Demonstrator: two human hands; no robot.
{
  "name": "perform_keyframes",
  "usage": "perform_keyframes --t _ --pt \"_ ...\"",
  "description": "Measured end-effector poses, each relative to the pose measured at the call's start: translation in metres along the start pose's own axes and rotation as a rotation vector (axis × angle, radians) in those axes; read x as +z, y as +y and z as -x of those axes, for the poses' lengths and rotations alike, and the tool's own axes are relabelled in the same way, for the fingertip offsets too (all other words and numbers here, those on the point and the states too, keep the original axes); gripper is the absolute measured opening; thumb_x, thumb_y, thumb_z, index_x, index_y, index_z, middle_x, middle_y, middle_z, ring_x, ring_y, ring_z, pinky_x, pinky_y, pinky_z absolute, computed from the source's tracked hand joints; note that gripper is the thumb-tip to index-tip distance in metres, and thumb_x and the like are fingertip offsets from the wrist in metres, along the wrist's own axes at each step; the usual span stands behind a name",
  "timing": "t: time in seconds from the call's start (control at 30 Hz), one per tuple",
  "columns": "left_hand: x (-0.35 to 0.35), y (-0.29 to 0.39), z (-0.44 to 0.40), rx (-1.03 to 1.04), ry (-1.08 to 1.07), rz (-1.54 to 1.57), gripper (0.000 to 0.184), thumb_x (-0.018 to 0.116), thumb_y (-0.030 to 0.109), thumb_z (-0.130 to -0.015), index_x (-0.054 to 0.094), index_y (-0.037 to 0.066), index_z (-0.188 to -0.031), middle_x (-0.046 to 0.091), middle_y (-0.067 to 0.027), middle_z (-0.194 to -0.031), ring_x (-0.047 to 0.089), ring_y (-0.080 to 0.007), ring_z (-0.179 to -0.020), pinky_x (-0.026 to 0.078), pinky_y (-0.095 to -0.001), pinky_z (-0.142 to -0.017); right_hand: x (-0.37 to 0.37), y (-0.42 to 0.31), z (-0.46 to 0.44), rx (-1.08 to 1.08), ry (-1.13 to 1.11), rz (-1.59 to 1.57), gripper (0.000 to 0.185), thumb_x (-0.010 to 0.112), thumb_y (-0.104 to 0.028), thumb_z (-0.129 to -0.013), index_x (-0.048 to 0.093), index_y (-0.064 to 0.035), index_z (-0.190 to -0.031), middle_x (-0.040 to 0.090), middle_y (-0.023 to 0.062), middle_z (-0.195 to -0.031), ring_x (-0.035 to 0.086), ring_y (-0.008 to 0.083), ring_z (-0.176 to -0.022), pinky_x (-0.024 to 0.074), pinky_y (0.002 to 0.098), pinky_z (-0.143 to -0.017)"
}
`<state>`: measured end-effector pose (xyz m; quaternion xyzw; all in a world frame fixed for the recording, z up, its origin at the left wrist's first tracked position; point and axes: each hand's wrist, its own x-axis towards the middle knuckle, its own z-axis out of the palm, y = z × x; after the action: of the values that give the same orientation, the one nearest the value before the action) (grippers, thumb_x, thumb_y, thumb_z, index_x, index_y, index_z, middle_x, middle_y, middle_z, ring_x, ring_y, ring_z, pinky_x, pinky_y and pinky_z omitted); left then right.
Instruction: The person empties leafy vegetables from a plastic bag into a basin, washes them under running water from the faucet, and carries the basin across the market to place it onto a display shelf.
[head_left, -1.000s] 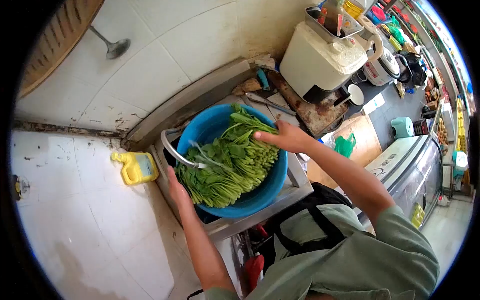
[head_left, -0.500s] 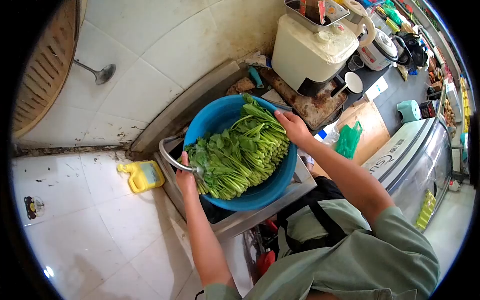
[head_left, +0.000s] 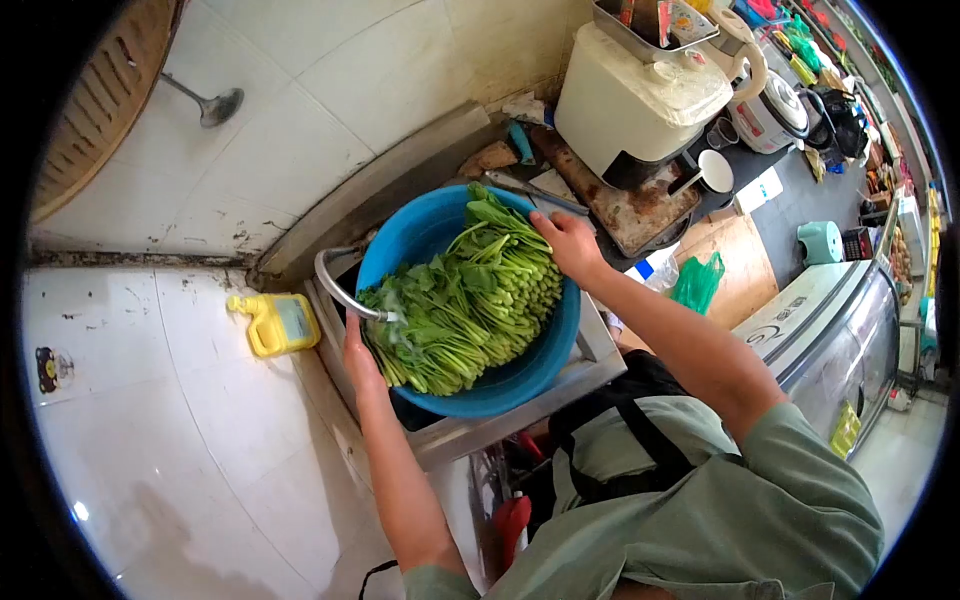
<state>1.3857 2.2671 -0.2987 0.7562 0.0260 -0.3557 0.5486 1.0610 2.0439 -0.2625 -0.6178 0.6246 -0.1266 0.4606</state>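
Note:
A blue plastic basin [head_left: 405,230] sits in a metal sink, filled with a large bundle of leafy green vegetables [head_left: 480,290]. Their pale stems face right and their leaves lie to the left. My right hand [head_left: 568,243] grips the basin's upper right rim, with its fingers partly hidden over the edge. On the opposite side my left hand [head_left: 362,358] holds the basin's left edge, its fingertips hidden near the curved metal faucet [head_left: 345,292]. Water runs from the spout onto the leaves.
The sink's metal rim [head_left: 480,432] borders the basin. A yellow jug [head_left: 277,323] stands left of it. Beyond are a cream appliance [head_left: 640,95] on a rusty board, a green plastic bag [head_left: 698,283] and a glass-fronted case [head_left: 840,340]. A ladle [head_left: 220,107] hangs on the tiled wall.
The basin and vegetables have shifted slightly left, both hands with them. The faucet spout now sits further in over the leaves, and my left thumb no longer shows over the rim.

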Motion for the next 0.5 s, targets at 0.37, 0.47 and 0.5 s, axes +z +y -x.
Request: perform_keyframes --t 0.37,0.47,0.5 --pt "-0.06 0.006 0.033 -0.036 -0.099 0.39 0.07 0.07 0.046 -0.096 0.055 -0.007 -0.138 0.062 -0.0153 -0.135 0.066 -0.0269 -0.114 0.055 -0.0394 -0.094 0.052 -0.046 -0.012 0.051 -0.247 -0.04 0.077 0.049 -0.068 -0.096 0.068 0.0008 -0.126 0.071 0.0204 -0.114 0.066 0.0349 -0.108 0.049 0.0446 -0.097" --pt "-0.077 -0.002 0.039 -0.007 0.006 0.465 0.058 0.068 0.04 -0.099 0.06 -0.008 -0.13 0.069 -0.0133 -0.12 0.07 -0.026 -0.101 0.057 -0.0369 -0.086 0.065 -0.049 -0.023 0.051 -0.409 0.003 0.095 0.042 -0.081 -0.092 0.058 -0.0007 -0.141 0.06 0.0244 -0.138 0.058 0.0373 -0.128 0.0453 0.0457 -0.105" --pt "-0.083 -0.006 0.041 -0.007 0.016 0.473 0.058 0.068 0.04 -0.099 0.06 -0.008 -0.13 0.069 -0.0133 -0.12 0.07 -0.026 -0.101 0.057 -0.0369 -0.086 0.069 -0.054 -0.024 0.037 -0.487 0.052 0.104 0.04 -0.086 -0.088 0.051 -0.0008 -0.146 0.054 0.0256 -0.144 0.052 0.0383 -0.134 0.0437 0.0482 -0.107"
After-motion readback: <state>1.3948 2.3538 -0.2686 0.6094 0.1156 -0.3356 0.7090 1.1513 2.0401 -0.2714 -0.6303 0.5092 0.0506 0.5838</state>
